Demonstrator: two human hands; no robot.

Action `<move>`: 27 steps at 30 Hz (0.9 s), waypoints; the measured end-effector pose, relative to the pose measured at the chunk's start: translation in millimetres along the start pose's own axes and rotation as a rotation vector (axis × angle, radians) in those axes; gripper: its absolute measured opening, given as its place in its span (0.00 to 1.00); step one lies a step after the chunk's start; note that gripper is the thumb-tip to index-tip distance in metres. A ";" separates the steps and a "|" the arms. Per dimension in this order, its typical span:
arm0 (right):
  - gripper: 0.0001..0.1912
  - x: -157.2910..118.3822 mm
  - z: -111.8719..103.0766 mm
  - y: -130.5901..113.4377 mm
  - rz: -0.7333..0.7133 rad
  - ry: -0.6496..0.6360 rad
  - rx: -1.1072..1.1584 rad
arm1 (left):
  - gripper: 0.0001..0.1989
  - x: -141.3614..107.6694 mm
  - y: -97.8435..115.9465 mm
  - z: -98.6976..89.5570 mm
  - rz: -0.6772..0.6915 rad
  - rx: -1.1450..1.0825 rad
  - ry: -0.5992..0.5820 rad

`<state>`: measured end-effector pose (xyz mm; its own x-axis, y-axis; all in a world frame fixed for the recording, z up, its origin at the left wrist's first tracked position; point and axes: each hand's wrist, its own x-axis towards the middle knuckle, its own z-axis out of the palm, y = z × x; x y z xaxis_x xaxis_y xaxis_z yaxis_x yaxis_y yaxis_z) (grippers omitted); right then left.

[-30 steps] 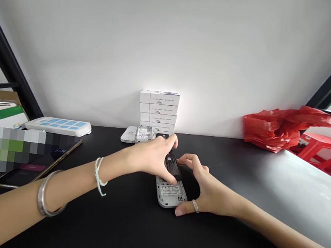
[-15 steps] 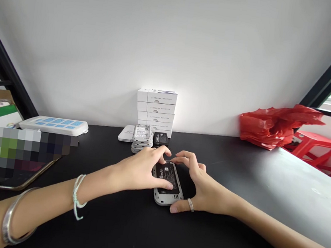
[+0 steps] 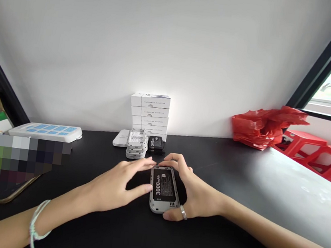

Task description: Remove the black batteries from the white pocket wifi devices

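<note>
A white, pocket-sized electronic device (image 3: 156, 208) lies flat on the black table, its back uncovered. Seated in it is a black battery (image 3: 164, 184) marked 3000mAh. My right hand (image 3: 189, 187) spans the device from the right, thumb at the near end and fingertips at the far end, gripping it. On the left side, my left hand (image 3: 122, 183) has its thumb and fingers apart and holds nothing. Its thumb tip is at the device's left edge, and its fingertips are by the far left corner.
Behind the hands stand stacked similar devices (image 3: 136, 146), black batteries (image 3: 156, 144), white covers (image 3: 120, 138) and white boxes (image 3: 150, 116) against the wall. A power strip (image 3: 45, 130) lies left. At right are a red plastic bag (image 3: 257, 126) and red stools (image 3: 309, 151).
My left hand has drawn back left off the battery, and its thumb has left the label. My right hand has closed in around the device's ends. The view has shifted slightly.
</note>
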<state>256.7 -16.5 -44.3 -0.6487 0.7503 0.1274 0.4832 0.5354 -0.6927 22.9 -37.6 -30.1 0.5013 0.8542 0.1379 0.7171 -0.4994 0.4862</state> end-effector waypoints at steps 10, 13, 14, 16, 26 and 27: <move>0.39 29.4 -61.8 58.2 0.019 0.034 0.018 | 0.18 -0.7 -13.6 -10.6 -0.292 -0.292 -0.233; 0.37 47.8 -69.4 71.0 0.056 0.010 -0.005 | 0.18 -0.3 -20.3 -6.4 -0.248 -0.280 -0.240; 0.36 53.7 -71.1 73.8 0.059 -0.002 0.001 | 0.18 -0.3 -22.3 -4.9 -0.238 -0.270 -0.238; 0.35 64.1 -73.9 78.1 0.052 -0.017 0.011 | 0.18 -0.3 -24.7 -2.4 -0.224 -0.251 -0.221; 0.38 64.9 -65.9 78.5 0.021 0.200 -0.092 | 0.18 -0.8 -18.5 -1.4 -0.128 -0.120 -0.096; 0.35 63.2 -62.3 74.7 -0.002 0.339 -0.115 | 0.18 -0.9 -18.6 -1.0 -0.122 -0.117 -0.091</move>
<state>288.4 95.1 -43.7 -0.4269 0.8251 0.3702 0.5576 0.5624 -0.6105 8.7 -28.9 -38.4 0.4598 0.8880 -0.0037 0.7167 -0.3687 0.5920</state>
